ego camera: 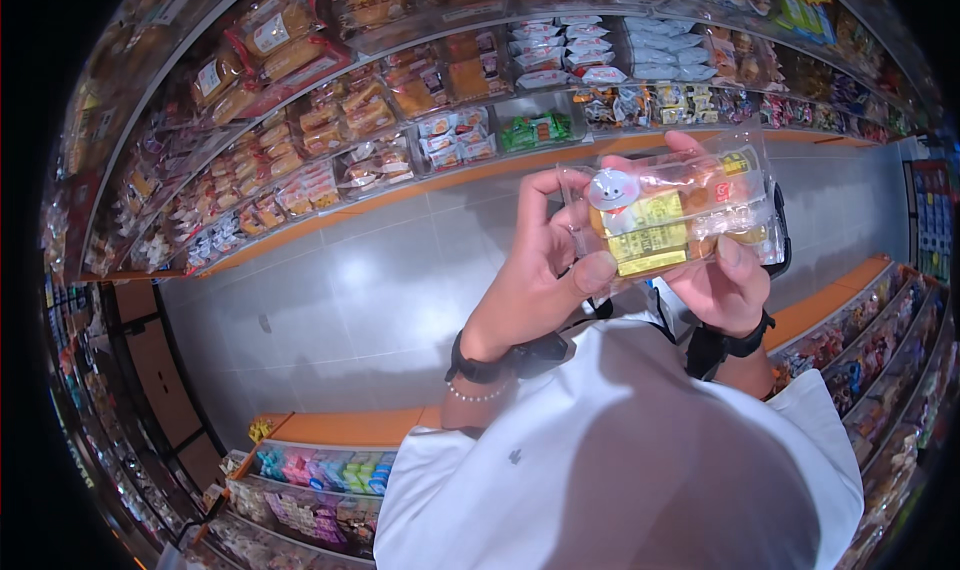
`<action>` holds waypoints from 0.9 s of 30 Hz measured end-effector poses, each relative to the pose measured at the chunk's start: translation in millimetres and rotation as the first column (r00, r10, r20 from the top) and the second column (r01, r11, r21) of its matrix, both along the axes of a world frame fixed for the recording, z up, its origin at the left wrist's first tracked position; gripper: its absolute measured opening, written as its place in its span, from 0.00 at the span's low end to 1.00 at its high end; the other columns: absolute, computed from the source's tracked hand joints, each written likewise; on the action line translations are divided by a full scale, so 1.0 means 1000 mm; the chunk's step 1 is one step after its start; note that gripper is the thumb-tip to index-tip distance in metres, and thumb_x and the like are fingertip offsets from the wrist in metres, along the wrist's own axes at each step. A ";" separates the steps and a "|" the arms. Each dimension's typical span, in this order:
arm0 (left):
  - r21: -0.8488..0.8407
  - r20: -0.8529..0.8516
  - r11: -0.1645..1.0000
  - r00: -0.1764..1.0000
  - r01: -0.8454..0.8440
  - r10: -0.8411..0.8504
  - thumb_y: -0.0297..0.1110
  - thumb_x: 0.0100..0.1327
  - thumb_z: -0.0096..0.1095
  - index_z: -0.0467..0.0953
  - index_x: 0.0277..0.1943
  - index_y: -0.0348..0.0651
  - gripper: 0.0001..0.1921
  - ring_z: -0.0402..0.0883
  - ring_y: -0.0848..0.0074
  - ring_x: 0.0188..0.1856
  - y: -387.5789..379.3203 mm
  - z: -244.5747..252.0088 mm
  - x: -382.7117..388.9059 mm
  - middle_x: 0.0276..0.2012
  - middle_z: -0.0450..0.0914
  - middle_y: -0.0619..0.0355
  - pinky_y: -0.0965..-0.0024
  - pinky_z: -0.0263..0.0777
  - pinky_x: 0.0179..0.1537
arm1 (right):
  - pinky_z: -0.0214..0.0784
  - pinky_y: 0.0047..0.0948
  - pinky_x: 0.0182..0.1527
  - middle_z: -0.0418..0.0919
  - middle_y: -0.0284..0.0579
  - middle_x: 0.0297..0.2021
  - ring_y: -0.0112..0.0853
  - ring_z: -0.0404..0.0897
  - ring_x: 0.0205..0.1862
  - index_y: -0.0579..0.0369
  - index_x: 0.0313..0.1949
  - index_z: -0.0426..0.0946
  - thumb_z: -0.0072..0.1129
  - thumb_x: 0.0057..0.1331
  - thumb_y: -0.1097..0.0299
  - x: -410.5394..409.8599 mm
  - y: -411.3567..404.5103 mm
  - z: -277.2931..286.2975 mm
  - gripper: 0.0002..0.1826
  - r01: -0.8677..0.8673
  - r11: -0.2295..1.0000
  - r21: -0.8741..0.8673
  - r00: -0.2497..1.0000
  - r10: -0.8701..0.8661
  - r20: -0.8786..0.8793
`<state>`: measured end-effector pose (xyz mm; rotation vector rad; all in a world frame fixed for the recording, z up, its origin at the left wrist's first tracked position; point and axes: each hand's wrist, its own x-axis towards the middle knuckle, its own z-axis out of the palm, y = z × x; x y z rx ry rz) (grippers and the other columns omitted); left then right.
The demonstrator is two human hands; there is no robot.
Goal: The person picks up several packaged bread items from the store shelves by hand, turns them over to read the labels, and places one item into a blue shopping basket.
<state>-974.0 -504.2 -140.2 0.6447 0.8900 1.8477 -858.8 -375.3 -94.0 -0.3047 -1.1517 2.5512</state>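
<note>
A clear plastic snack package (675, 214) is held up in front of my chest between both hands. It has a round smiling face printed on it, a yellow label and brown food pieces inside. My left hand (551, 259) grips its left end, the thumb on the lower corner and the fingers partly behind it. On the lower right edge presses the thumb of my right hand (724, 277), with the other fingers mostly hidden behind the package. Black straps circle both wrists, and a beaded bracelet is on the left one. Part of a dark-rimmed object (784, 232) shows behind the package.
Shelves of packaged bread and snacks (457, 71) curve across the far side above an orange ledge (360, 206). Grey floor tiles (375, 285) lie between them and me. More stocked shelves (322, 472) stand at the lower left and a shelf unit (847, 345) at the right.
</note>
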 end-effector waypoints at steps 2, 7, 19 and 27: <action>-0.010 0.155 1.000 0.988 0.007 -0.006 0.35 0.61 0.63 0.51 0.56 0.41 0.29 0.74 0.69 0.52 -0.001 0.008 0.000 0.53 0.67 0.47 0.69 0.71 0.49 | 0.57 0.49 0.62 0.52 0.64 0.64 0.50 0.57 0.65 0.56 0.68 0.41 0.60 0.56 0.55 0.003 -0.002 0.007 0.48 -0.004 1.000 -0.009 0.997 0.005 0.081; -0.114 0.137 0.993 0.991 0.012 0.003 0.28 0.61 0.60 0.53 0.51 0.40 0.22 0.82 0.72 0.31 -0.001 0.015 -0.002 0.49 0.68 0.45 0.80 0.74 0.22 | 0.56 0.43 0.63 0.52 0.60 0.64 0.44 0.60 0.64 0.60 0.66 0.45 0.61 0.56 0.58 0.005 -0.001 0.006 0.45 0.105 0.975 0.196 0.994 -0.111 0.020; -0.165 0.084 0.965 0.972 -0.201 0.217 0.18 0.55 0.61 0.55 0.49 0.40 0.24 0.80 0.75 0.25 -0.018 0.027 -0.001 0.53 0.68 0.45 0.83 0.70 0.17 | 0.67 0.28 0.53 0.73 0.53 0.49 0.32 0.75 0.51 0.64 0.64 0.51 0.62 0.59 0.69 0.024 0.010 0.011 0.38 0.236 0.857 0.459 0.948 -0.307 0.086; -0.148 0.071 0.961 0.966 -0.235 0.248 0.19 0.54 0.62 0.57 0.50 0.37 0.24 0.80 0.77 0.26 -0.019 0.026 0.000 0.53 0.68 0.45 0.82 0.73 0.19 | 0.68 0.27 0.51 0.74 0.53 0.49 0.30 0.76 0.49 0.64 0.64 0.51 0.62 0.58 0.72 0.028 0.012 0.009 0.38 0.222 0.838 0.498 0.954 -0.293 0.068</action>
